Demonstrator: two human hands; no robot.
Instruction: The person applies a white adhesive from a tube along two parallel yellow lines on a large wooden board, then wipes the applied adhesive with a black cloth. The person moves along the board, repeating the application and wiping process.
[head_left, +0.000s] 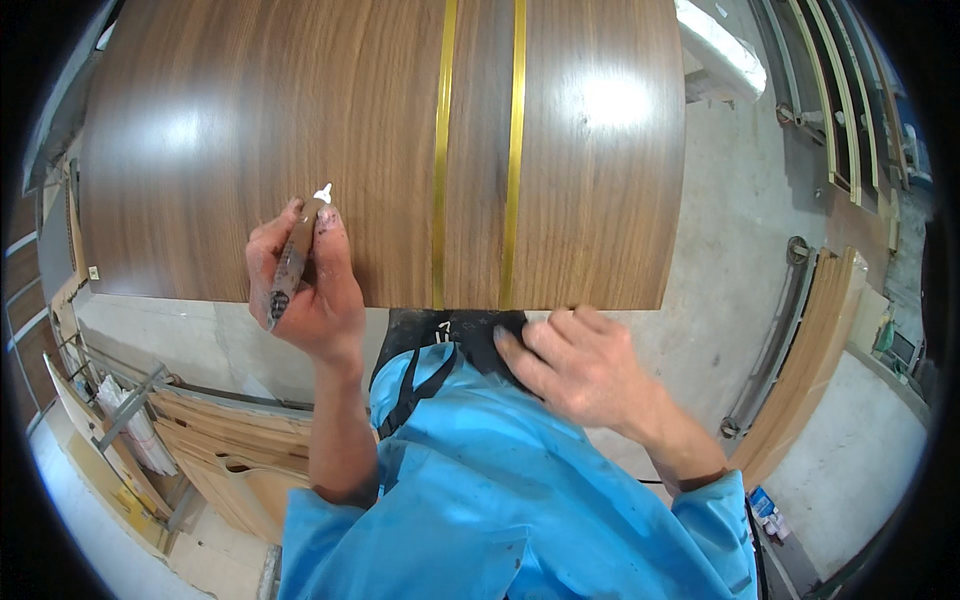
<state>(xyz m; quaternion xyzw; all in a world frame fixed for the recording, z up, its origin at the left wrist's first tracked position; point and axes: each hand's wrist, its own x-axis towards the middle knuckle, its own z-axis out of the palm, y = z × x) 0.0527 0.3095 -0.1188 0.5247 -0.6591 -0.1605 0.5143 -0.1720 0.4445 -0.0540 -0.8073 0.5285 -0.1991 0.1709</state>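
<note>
My left hand is closed around a slim brown squeeze tube. The tube's white nozzle points up and away from me, and its lower end looks dark and smudged. It is over the left part of a brown wood-grain panel. Two gold strips run side by side along the panel, from its near edge to the far side. Just off the near edge, right of the strips, my right hand is palm down with fingers curled in. Its palm is hidden, so I cannot see whether anything is inside.
Long wooden boards lean on a metal rack at the right. More wooden panels stand on a frame at the lower left. A plastic-wrapped roll lies beyond the panel's far right side. Grey concrete floor shows around it.
</note>
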